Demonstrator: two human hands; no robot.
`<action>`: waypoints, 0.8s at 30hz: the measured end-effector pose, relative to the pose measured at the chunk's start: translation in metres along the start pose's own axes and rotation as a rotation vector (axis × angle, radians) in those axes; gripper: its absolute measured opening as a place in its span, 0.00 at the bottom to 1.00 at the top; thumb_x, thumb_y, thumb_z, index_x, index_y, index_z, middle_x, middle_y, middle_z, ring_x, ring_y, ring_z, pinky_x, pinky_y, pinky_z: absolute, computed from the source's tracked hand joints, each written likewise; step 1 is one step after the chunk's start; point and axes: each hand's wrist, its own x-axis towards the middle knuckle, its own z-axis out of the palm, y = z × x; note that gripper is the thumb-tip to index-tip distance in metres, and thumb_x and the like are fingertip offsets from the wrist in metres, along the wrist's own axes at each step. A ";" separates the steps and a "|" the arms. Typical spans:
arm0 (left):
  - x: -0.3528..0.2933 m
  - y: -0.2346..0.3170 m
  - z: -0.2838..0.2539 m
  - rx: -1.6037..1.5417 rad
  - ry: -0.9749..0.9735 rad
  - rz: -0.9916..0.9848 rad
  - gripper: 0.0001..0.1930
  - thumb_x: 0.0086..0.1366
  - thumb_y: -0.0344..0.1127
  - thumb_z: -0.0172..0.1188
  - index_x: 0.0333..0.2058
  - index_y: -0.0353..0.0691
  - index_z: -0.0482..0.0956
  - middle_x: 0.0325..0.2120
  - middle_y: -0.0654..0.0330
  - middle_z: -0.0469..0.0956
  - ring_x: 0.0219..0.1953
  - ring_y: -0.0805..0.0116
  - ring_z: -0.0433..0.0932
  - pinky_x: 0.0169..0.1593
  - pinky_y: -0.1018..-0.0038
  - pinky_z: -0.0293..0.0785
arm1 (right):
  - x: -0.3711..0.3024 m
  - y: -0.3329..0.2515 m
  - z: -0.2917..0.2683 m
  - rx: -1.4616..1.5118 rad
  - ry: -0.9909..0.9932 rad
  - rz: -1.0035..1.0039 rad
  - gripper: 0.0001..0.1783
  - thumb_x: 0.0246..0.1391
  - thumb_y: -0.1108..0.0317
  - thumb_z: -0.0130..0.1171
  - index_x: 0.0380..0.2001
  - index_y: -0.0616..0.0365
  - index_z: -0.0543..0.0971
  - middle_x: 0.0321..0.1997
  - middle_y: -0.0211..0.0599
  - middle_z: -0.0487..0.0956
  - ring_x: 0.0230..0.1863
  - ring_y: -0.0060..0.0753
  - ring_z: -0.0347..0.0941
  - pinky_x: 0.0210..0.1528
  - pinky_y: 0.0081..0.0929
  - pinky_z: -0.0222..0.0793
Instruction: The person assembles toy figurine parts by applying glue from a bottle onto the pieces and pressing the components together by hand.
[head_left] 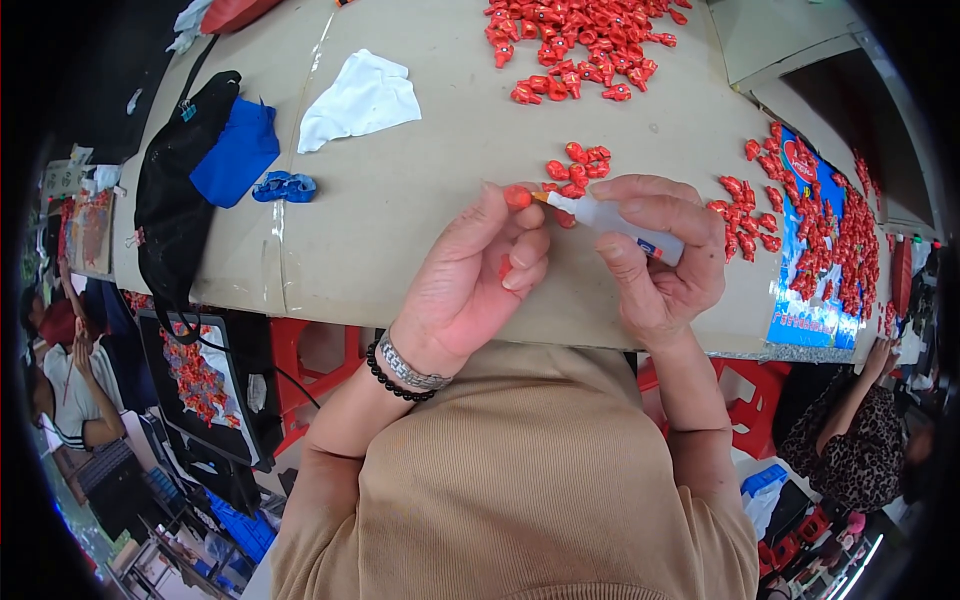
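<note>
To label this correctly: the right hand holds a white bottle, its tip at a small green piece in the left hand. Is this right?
No: the head view shows the small piece in the left hand is red, not green. The rest stands.

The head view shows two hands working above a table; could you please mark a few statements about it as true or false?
1. The right hand holds a squeeze bottle. True.
2. The bottle's tip points toward a red piece pinched in the left hand. True.
3. The left wrist is bare. False: a silver-coloured band and a black beaded bracelet are on it.
4. The white cloth lies to the right of the blue cloth. True.
5. All the loose red pieces lie in one heap. False: besides the large heap at the far side, a small group lies nearer the hands.
</note>
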 end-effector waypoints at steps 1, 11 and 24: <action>0.000 0.000 0.000 -0.003 0.000 -0.002 0.15 0.68 0.46 0.49 0.39 0.39 0.75 0.32 0.63 0.74 0.24 0.76 0.66 0.25 0.81 0.62 | 0.000 -0.001 0.000 -0.011 0.000 -0.010 0.17 0.41 0.83 0.62 0.37 0.66 0.73 0.34 0.49 0.79 0.36 0.38 0.77 0.37 0.27 0.73; 0.001 -0.001 0.002 0.003 0.003 0.013 0.14 0.68 0.44 0.50 0.40 0.39 0.76 0.33 0.63 0.75 0.25 0.76 0.66 0.26 0.81 0.62 | 0.001 -0.003 -0.001 -0.045 -0.001 -0.019 0.17 0.39 0.83 0.63 0.37 0.67 0.73 0.32 0.44 0.79 0.35 0.39 0.77 0.37 0.29 0.74; 0.002 0.000 0.000 -0.019 -0.021 -0.008 0.15 0.69 0.44 0.49 0.41 0.38 0.76 0.33 0.63 0.76 0.25 0.75 0.66 0.25 0.80 0.61 | -0.002 -0.004 -0.005 -0.116 -0.074 -0.038 0.16 0.51 0.71 0.63 0.39 0.60 0.68 0.39 0.49 0.77 0.40 0.37 0.76 0.38 0.25 0.72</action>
